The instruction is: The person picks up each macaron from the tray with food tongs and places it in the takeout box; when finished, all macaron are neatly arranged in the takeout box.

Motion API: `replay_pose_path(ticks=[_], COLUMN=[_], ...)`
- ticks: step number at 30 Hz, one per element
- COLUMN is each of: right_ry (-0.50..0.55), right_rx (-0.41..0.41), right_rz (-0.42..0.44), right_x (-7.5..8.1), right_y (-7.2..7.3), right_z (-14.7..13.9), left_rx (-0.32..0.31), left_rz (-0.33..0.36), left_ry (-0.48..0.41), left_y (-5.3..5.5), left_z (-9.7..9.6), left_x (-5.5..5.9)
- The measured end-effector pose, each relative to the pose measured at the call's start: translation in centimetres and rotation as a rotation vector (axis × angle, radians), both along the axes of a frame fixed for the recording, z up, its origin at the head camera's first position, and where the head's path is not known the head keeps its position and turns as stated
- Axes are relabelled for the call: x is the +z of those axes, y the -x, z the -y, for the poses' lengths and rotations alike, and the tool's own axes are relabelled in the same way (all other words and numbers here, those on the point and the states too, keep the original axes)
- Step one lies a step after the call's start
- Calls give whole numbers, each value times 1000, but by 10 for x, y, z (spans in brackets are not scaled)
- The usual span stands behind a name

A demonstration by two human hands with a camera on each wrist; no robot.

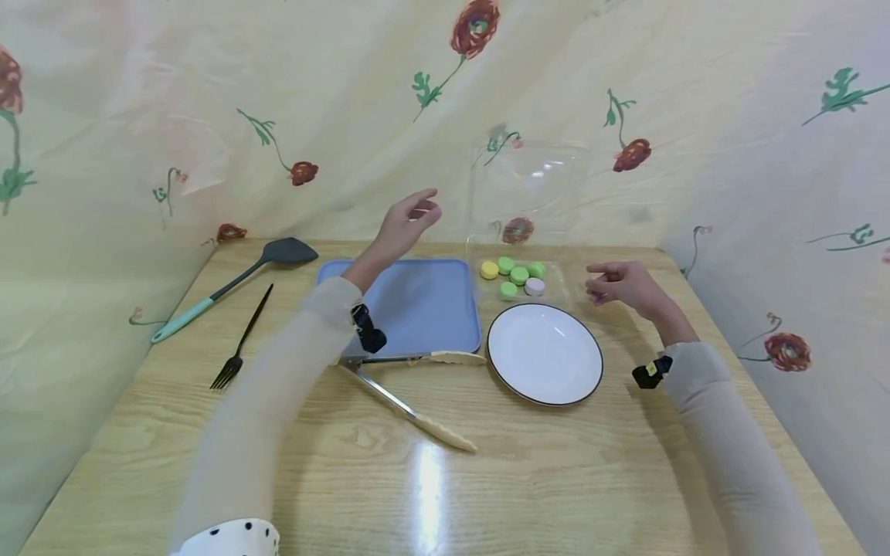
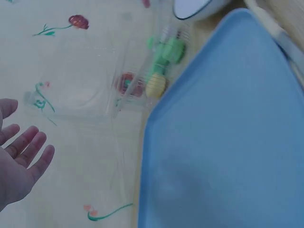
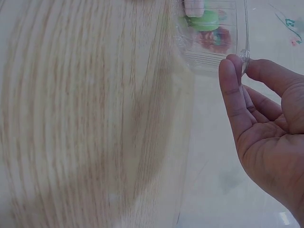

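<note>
A clear plastic box (image 1: pixel 563 300) holding several macarons (image 1: pixel 518 276), green, yellow and pale lilac, sits at the back of the table. Its transparent lid (image 1: pixel 528 181) stands raised against the floral cloth. At the box's right side, my right hand (image 1: pixel 622 287) pinches the clear rim; in the right wrist view the thumb (image 3: pixel 268 73) and fingers lie on either side of a corner. My left hand (image 1: pixel 406 225) is in the air above the back of the blue tray (image 1: pixel 424 309), holding nothing. Its fingers (image 2: pixel 29 147) are spread and loosely bent in the left wrist view.
A white plate (image 1: pixel 545 355) with a dark rim stands in front of the box. Tongs (image 1: pixel 389 398) lie spread open before the tray. Toward the left are a black fork (image 1: pixel 243 340) and a turner (image 1: pixel 239 282) with a mint handle. Patterned cloth (image 1: pixel 361 100) hangs behind.
</note>
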State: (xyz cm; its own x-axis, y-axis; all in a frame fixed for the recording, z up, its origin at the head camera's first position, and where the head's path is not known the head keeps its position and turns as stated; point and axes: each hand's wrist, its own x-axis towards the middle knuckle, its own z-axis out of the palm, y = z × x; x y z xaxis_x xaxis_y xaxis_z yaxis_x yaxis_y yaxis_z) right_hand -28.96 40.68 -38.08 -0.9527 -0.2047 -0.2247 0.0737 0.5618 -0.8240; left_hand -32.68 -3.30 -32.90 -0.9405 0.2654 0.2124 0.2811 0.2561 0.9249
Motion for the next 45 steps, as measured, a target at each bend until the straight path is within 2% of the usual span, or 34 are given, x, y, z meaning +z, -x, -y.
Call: replay_pose_path(ticks=[7,13,17,21,24,31,37,41,45], right_ry=[30,32,23,10,3,2,-3,3,-2], right_rx=[-4,6,-2,1,-1,-3,-1,1,-1], right_rz=[-4,-18,-19,-15,-9,-2,-16,-24,-22], right_x=[-1,-3,-6,-6,-4,0,-1,-2,-2], right_y=[0,-1,0,-1,-3,-2,-2,-2,-2], right_z=[-3,-4,-4,-3,-2,-1,-1,-1,-1], left_rx=[43,106,109,82,39,-135,-242,-254,-207], left_rz=[42,52,100,160,183,256,331,315,265], left_ry=[-157,-213,-238,-235,-215,-181,-185,-183,-176], left_y=[28,48,57,63,66,70,69,68,69], left_z=[-25,-39,-45,-49,-51,-54,-54,-55,-58], left_x=[-10,-24,-32,-37,-37,-29,-21,-18,-19])
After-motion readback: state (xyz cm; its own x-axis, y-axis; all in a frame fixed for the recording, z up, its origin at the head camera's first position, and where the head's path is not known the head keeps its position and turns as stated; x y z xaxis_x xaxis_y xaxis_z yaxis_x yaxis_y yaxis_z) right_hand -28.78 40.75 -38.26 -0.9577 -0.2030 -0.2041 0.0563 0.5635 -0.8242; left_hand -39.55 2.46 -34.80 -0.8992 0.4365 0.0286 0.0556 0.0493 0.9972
